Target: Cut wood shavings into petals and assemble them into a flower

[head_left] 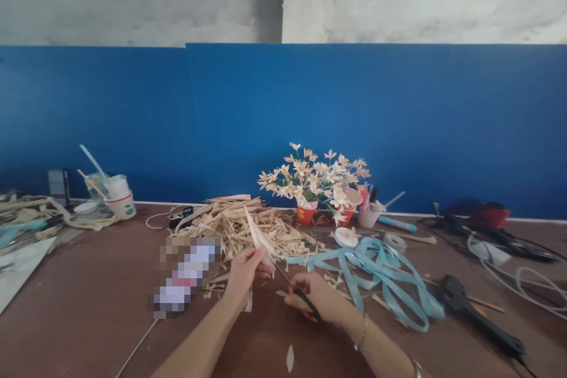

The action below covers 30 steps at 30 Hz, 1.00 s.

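Between thumb and fingers, my left hand pinches a pale dried husk strip, its pointed end sticking up. My right hand is closed around the dark handles of scissors. Their blades point up and left toward the lower end of the strip; whether they touch it I cannot tell. Behind both hands lies a heap of dried husk pieces. One small petal-shaped piece rests on the brown table in front of me.
Red cups at the back hold cream-coloured flowers. Light blue ribbon lies tangled on the right, near a black tool with a cord. A pixelated phone-like object is on the left. A blue partition stands behind the table.
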### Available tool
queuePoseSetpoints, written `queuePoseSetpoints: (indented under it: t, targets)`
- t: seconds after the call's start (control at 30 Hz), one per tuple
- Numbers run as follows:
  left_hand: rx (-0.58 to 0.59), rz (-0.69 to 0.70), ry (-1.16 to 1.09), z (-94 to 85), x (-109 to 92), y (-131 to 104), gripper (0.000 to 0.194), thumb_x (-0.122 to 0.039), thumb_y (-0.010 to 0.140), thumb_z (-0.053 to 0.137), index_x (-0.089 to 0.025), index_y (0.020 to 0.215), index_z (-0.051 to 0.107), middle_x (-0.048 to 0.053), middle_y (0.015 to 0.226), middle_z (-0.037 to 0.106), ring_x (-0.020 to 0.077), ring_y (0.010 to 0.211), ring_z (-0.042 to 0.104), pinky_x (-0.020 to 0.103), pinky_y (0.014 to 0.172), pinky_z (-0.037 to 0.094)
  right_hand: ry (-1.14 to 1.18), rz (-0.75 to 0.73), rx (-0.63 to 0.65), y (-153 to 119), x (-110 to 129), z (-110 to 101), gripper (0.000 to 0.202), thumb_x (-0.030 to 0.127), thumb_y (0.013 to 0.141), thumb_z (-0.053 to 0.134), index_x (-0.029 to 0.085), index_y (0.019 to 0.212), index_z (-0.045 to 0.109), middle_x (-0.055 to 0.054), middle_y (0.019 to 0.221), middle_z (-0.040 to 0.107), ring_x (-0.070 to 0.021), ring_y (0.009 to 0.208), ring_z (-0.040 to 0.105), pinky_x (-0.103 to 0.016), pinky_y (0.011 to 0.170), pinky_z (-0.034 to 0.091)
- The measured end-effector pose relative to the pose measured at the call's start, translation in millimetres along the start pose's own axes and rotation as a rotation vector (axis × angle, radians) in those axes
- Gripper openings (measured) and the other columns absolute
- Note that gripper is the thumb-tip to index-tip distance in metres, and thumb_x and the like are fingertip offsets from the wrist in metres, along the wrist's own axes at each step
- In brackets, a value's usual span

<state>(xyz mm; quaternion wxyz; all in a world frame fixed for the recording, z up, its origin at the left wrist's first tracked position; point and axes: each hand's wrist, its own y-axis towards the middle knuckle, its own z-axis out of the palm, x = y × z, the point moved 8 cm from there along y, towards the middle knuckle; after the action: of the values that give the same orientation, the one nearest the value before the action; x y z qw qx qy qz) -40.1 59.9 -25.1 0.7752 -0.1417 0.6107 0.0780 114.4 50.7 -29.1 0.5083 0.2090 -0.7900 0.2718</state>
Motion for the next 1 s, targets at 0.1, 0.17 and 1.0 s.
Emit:
queuePoseSetpoints:
  t: [0.1,0.17,1.0]
  targets:
    - [0.011,-0.013,0.033,-0.1,-1,0,0.033,-0.045,0.061,0.067,-0.014,0.062,0.055,-0.003,0.046,0.060,0.0120,0.044,0.061,0.016,0.039,0.044,-0.012,0.007,0.013,-1,1,0,0.031,0.044,0.066,0.064,0.016,0.070,0.050,0.008,0.041,0.043,-0.0048,0.033,0.034,-0.016,0.031,0.024]
    - [0.035,-0.020,0.054,0.5,-2,1,0.032,-0.044,0.061,0.068,-0.015,0.062,0.055,-0.003,0.045,0.060,0.0119,0.043,0.061,0.016,0.039,0.044,-0.021,0.022,0.016,-2,1,-1,0.031,0.043,0.066,0.064,0.016,0.070,0.050,0.008,0.041,0.043,-0.0049,0.032,0.034,-0.016,0.031,0.024]
    - [0.168,0.042,0.475,1.0,-5,7,0.035,-0.047,0.067,0.059,-0.017,0.052,0.054,-0.007,0.028,0.044,0.0041,0.023,0.028,0.017,0.030,0.016,-0.118,0.079,0.109,-5,-3,-6,0.017,0.030,0.065,0.062,0.016,0.067,0.053,0.008,0.042,0.048,-0.0037,0.031,0.036,-0.013,0.029,0.028]
